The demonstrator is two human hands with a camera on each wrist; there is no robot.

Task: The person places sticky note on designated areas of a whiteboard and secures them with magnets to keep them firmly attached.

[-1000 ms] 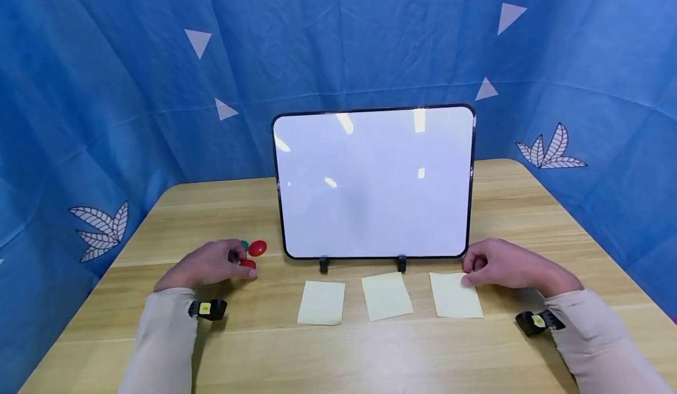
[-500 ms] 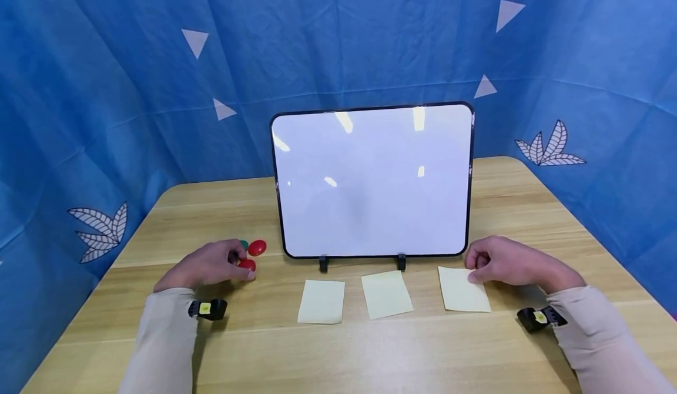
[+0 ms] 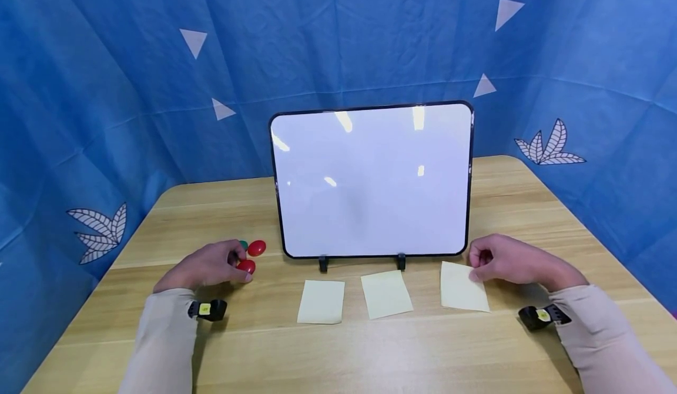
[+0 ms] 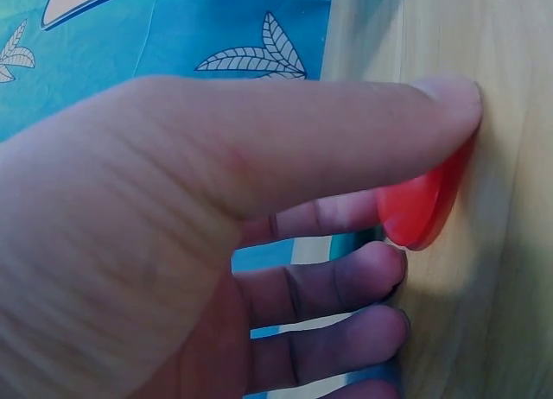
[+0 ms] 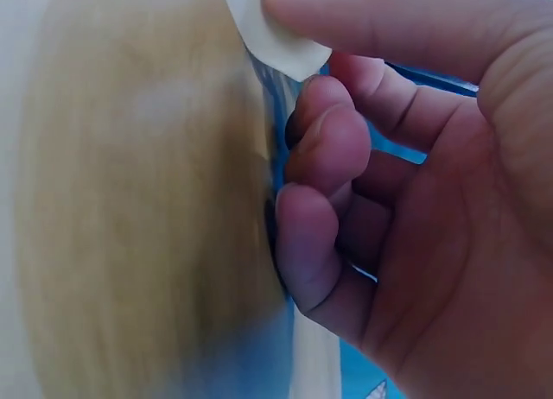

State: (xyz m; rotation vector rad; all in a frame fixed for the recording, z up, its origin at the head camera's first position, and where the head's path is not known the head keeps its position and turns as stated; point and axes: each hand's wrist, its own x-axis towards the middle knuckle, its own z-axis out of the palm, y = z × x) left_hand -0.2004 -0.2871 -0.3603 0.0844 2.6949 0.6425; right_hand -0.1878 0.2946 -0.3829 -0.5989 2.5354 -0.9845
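My left hand [image 3: 208,263] pinches a red round magnet [image 3: 246,266] between thumb and index finger at the left of the table. In the left wrist view this magnet [image 4: 410,211] is tipped on edge, its top covered by the thumb. Just behind it lie another red magnet [image 3: 257,248] and a green one [image 3: 244,244], the latter partly hidden by the fingers. On the right, my right hand [image 3: 513,260] pinches the top right corner of a pale yellow sticky note [image 3: 462,288]. The right wrist view shows that note's corner [image 5: 289,53] under the thumb, the other fingers curled inward.
A whiteboard [image 3: 370,182] with a black frame stands upright on small black feet [image 3: 323,264] at the back. Two more sticky notes, a left one [image 3: 321,301] and a middle one [image 3: 386,294], lie before it on the wooden table [image 3: 338,359]. A blue curtain [image 3: 338,35] surrounds the table.
My right hand has shifted slightly right and toward the back, drawing the sticky note with it and turning it a little. My left hand has stayed nearly in place with the red magnet.
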